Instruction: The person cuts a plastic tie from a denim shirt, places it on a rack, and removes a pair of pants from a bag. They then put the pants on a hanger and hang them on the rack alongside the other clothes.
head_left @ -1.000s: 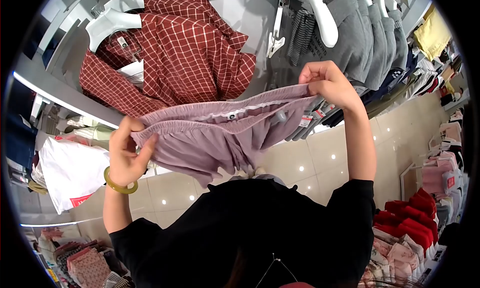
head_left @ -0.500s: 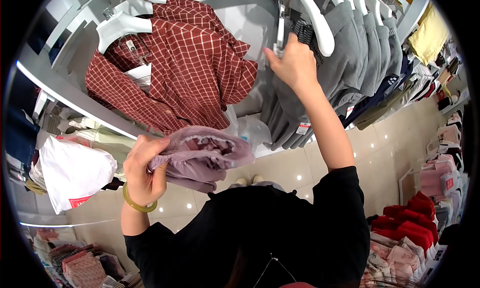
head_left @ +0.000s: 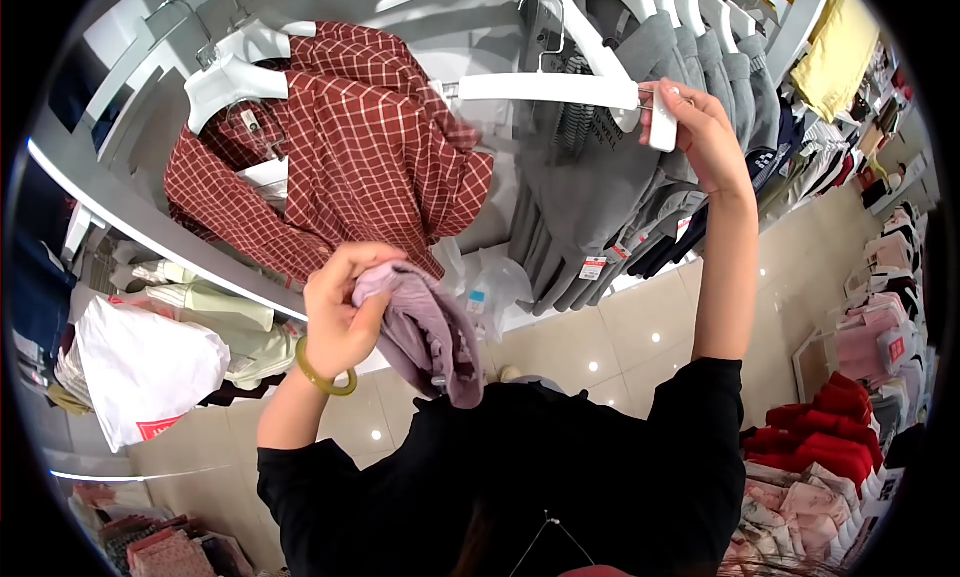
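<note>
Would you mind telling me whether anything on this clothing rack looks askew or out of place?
Yes: the red checked shirt hangs lopsided, slipped partly off its white hanger and bunched to one side. The right hand holds an empty white clip hanger, while the left hand grips the mauve garment, crumpled.

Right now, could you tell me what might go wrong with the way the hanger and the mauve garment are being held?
The right hand grips the white clip hanger only at one end, so it could tip or snag the grey tops beside it. The left hand bunches the mauve garment with part dangling loose; it might slip from the grasp.
</note>
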Tool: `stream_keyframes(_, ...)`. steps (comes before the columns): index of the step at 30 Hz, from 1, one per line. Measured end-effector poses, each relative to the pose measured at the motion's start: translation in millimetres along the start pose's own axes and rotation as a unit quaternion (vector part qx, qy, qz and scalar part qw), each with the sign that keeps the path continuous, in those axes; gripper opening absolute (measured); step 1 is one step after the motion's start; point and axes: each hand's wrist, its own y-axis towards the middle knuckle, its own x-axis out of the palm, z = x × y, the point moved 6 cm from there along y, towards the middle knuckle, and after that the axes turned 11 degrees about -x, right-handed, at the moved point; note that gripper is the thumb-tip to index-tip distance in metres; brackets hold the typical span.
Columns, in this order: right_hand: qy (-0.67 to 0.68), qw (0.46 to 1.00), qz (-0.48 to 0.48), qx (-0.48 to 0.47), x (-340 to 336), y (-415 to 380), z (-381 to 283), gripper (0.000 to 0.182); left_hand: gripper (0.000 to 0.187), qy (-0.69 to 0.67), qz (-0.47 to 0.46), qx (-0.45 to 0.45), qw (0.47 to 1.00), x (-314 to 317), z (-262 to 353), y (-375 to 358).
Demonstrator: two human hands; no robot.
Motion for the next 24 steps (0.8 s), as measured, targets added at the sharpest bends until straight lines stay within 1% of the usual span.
stream_keyframes(2, 0.013, 1.000, 0.020, -0.010, -7, -2, -8, 0.040, 0.026, -0.071, -0.024, -0.028, 0.997, 9, -10, 14)
stream_keyframes(3, 0.029, 0.999, 0.025, -0.011, -12, -2, -9, 0.039, 0.023, -0.065, -0.036, -0.031, 0.997, 12, -15, 21)
stream_keyframes(4, 0.045, 0.998, 0.030, -0.011, -17, -2, -8, 0.039, 0.023, -0.112, -0.049, -0.048, 0.991, 17, -18, 28)
stream_keyframes(7, 0.067, 0.996, 0.056, -0.016, -31, -2, -5, 0.039, 0.025, -0.142, -0.067, -0.047, 0.987, 30, -15, 45)
stream_keyframes(8, 0.067, 0.996, 0.056, -0.017, -35, -3, -6, 0.039, 0.029, -0.158, -0.078, -0.053, 0.983, 34, -14, 50)
stream_keyframes(11, 0.171, 0.982, 0.084, -0.004, -49, -4, 1, 0.040, 0.037, -0.200, -0.095, -0.068, 0.973, 45, -9, 63)
stream_keyframes(12, 0.171, 0.982, 0.084, -0.004, -53, -4, 2, 0.040, 0.041, -0.225, -0.101, -0.078, 0.966, 48, -8, 66)
stream_keyframes(13, 0.200, 0.978, 0.065, -0.001, -54, -5, 2, 0.040, 0.047, -0.234, -0.100, -0.089, 0.963, 50, -10, 71)
stream_keyframes(14, 0.230, 0.972, 0.046, 0.001, -53, -5, 2, 0.039, 0.047, -0.234, -0.100, -0.089, 0.963, 52, -9, 75)
stream_keyframes(16, 0.226, 0.974, 0.033, 0.002, -54, -7, 4, 0.040, 0.048, -0.280, -0.097, -0.101, 0.950, 57, -9, 83)
stream_keyframes(18, 0.230, 0.973, -0.009, -0.011, -51, -8, 8, 0.040, 0.048, -0.289, -0.103, -0.100, 0.947, 61, -6, 87)
stream_keyframes(22, 0.251, 0.967, 0.038, 0.002, -54, -8, 22, 0.035, 0.044, -0.339, -0.101, -0.122, 0.927, 65, -18, 101)
stream_keyframes(24, 0.267, 0.963, 0.048, 0.001, -56, -7, 26, 0.035, 0.041, -0.381, -0.068, -0.126, 0.913, 65, -20, 108)
